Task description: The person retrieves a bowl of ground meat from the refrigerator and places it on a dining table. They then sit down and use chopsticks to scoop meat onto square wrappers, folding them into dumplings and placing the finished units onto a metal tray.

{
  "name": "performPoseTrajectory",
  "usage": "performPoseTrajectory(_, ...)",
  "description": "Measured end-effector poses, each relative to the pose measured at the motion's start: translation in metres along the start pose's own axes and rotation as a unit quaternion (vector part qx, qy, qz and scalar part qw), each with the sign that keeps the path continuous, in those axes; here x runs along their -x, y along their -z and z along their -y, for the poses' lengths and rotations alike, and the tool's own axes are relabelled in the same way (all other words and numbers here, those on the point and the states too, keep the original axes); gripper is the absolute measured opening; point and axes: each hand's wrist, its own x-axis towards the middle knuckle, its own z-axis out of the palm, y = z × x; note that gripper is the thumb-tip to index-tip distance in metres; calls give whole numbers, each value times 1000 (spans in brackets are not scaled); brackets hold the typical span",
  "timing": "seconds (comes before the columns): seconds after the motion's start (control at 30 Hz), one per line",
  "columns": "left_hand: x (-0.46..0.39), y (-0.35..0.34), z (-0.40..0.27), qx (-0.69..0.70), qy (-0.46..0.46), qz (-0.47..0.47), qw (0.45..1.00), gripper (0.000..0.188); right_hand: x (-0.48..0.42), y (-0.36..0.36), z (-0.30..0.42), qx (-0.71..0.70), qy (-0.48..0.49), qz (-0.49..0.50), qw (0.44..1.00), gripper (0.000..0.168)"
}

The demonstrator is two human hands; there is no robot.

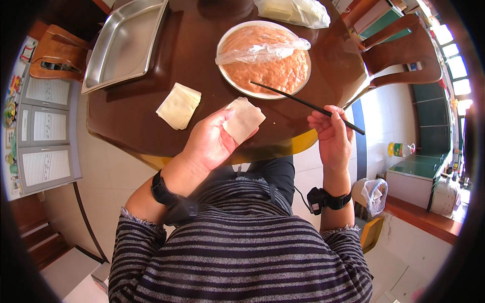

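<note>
On the palm of my left hand [212, 138] lies a square wonton wrapper [244, 120], with the thumb resting on its edge. My right hand [332, 134] grips a dark chopstick [303, 101] near its thick end. The thin tip points left over the near part of a round white-rimmed dish [253, 93]; whether it touches the food cannot be told. Pinkish minced meat filling [278, 75] fills the dish, and crumpled plastic film [261, 53] covers its far half. Left of my left hand, a stack of pale wrappers [179, 106] sits on the table.
A deep stainless steel tray [125, 41] stands at the left of the brown table [189, 49]. More wrappers in a plastic bag [293, 13] lie at the far side. Wooden chairs [401, 53] flank the table. A lined bin [373, 197] and an oil bottle [401, 149] are to the right.
</note>
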Motion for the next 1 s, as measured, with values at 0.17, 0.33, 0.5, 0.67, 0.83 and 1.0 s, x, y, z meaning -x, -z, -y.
performPoseTrajectory(0.17, -9, 5, -2, -42, -7, -14, 999, 37, -2, 3, -3, 3, -12, 0, 1000, 22)
performPoseTrajectory(0.33, -15, 3, -7, -56, 13, 18, 998, 39, -5, -3, -2, -6, -13, -13, 1000, 21)
performPoseTrajectory(0.5, -21, 1, -15, -42, 32, 34, 998, 42, -7, 2, -10, -10, -38, -20, 999, 21)
performPoseTrajectory(0.67, -25, 0, -21, -14, 46, 19, 999, 44, -7, 4, -12, -25, -48, -17, 998, 20)
performPoseTrajectory(0.83, -25, 0, -22, -9, 45, 28, 999, 44, -3, 7, -13, -49, -64, -14, 997, 20)
performPoseTrajectory(1.0, -23, 5, -23, -3, 68, 12, 998, 41, 5, 6, -14, -52, -78, 5, 996, 19)
